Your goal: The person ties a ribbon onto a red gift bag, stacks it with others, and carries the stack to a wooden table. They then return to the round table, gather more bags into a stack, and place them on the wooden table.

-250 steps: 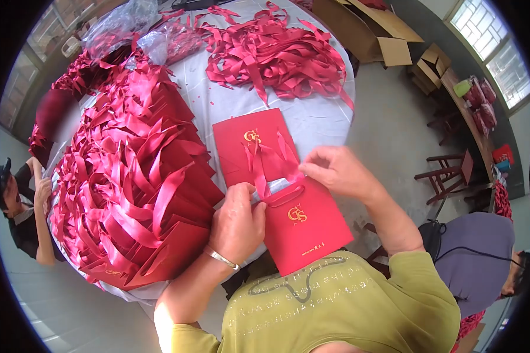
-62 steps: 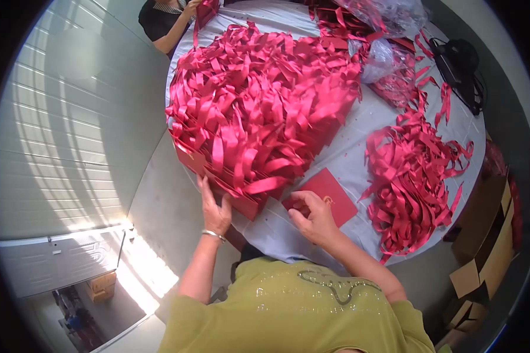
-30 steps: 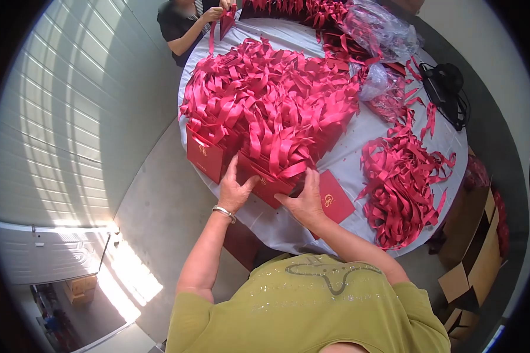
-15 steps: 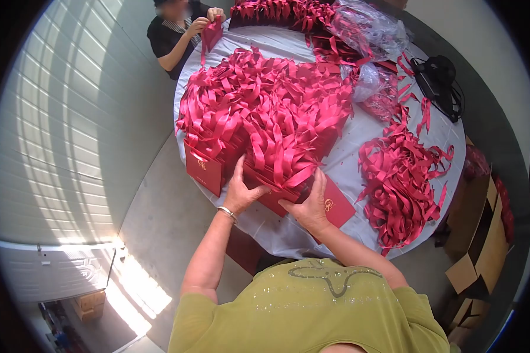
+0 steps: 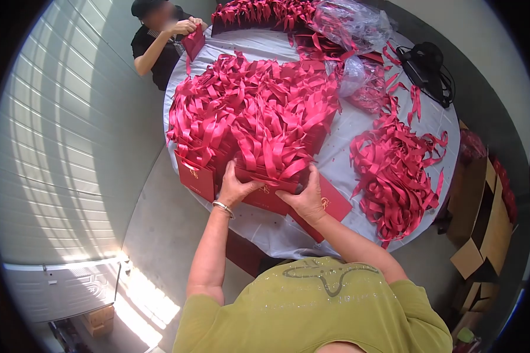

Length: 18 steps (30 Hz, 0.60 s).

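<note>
A row of red paper gift bags (image 5: 264, 201) with pink-red ribbon handles (image 5: 271, 138) stands at the near edge of the round table. My left hand (image 5: 235, 187) clasps the left side of the bags, thumb across the front face. On the opposite side my right hand (image 5: 307, 197) grips them too, its thumb pointing inward; some fingertips of both hands are hidden behind the bags. Another red bag (image 5: 195, 181) with gold print stands left of my left hand. Beneath my right hand a red bag (image 5: 337, 200) lies flat and angled.
Loose red ribbons (image 5: 397, 182) are heaped on the table's right side. Clear plastic wrap (image 5: 353, 26) and a black device with a cable (image 5: 427, 70) lie farther back. Across the table a person (image 5: 159, 44) handles a small red bag (image 5: 193, 41). An open cardboard box (image 5: 483, 217) stands at right.
My hands keep hold of the bags, whose front faces now show more upright. The view has shifted slightly, and the other person's hands still work at the small bag.
</note>
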Available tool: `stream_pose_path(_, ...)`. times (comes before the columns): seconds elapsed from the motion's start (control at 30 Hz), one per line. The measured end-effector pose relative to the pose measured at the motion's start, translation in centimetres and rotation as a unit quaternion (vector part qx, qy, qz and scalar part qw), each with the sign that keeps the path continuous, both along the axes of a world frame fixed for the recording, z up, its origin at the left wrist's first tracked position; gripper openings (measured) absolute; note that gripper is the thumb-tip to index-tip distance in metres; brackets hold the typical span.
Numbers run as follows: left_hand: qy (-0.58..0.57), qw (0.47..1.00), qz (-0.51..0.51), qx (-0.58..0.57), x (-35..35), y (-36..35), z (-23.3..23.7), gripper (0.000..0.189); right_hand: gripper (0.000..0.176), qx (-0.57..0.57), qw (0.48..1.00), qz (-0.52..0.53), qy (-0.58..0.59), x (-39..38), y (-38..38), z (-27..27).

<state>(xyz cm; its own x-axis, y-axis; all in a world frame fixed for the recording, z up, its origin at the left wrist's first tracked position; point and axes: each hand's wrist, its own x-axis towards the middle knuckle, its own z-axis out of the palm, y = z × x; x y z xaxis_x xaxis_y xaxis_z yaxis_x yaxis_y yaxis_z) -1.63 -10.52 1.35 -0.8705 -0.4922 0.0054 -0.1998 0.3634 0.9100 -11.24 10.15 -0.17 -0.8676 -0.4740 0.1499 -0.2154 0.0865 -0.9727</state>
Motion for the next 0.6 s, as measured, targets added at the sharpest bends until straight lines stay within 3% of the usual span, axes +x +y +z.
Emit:
stream_pose_path(0.07, 0.050, 0.990, 0.016, -0.130, -0.5, 0.2, 0.0, 0.100, 0.107, -0.033, 0.998, 0.023, -0.046, -0.4, 0.0, 0.0)
stream_pose_path(0.13, 0.070, 0.984, 0.032, -0.161, -0.9, 1.1, 0.2, 0.100, 0.100, -0.007, 1.000, 0.001, -0.030, -0.3, 0.2, 0.2)
stream_pose_path(0.23, 0.089, 0.974, 0.038, -0.203, -1.4, 1.5, 0.7, 0.105, 0.104, 0.060, 0.994, -0.073, 0.050, 0.7, 0.3, 0.6)
stream_pose_path(0.3, 0.046, 0.998, 0.000, -0.034, -1.6, 1.5, 1.3, 0.112, 0.106, 0.071, 0.990, -0.096, 0.074, 0.8, 0.3, 0.8)
stream_pose_path(0.37, 0.044, 0.999, -0.003, -0.013, -1.8, 1.4, 1.1, 0.114, 0.109, 0.082, 0.985, -0.119, 0.098, 0.7, 0.2, 1.0)
stream_pose_path(0.43, 0.043, 0.999, 0.012, 0.009, -1.8, 2.0, 1.4, 0.115, 0.110, 0.061, 0.994, -0.068, 0.054, 0.2, 0.3, 1.4)
stream_pose_path(0.5, 0.022, 0.957, 0.090, -0.276, 2.0, 4.3, 3.5, 0.113, 0.106, 0.079, 0.994, -0.070, 0.027, 0.5, 0.9, 1.3)
stream_pose_path(0.53, 0.109, 0.911, 0.111, -0.383, 5.2, 4.8, 6.3, 0.102, 0.105, 0.077, 0.994, -0.069, 0.030, 0.3, 0.7, 1.3)
stream_pose_path(0.57, 0.109, 0.905, 0.124, -0.392, 6.1, 1.7, 5.3, 0.102, 0.100, 0.072, 0.995, -0.046, 0.047, 0.1, 0.8, 1.5)
stream_pose_path(0.6, 0.185, 0.942, 0.257, -0.113, 6.7, -2.0, 2.3, 0.091, 0.098, 0.067, 0.996, -0.036, 0.053, -0.4, 0.3, 1.3)
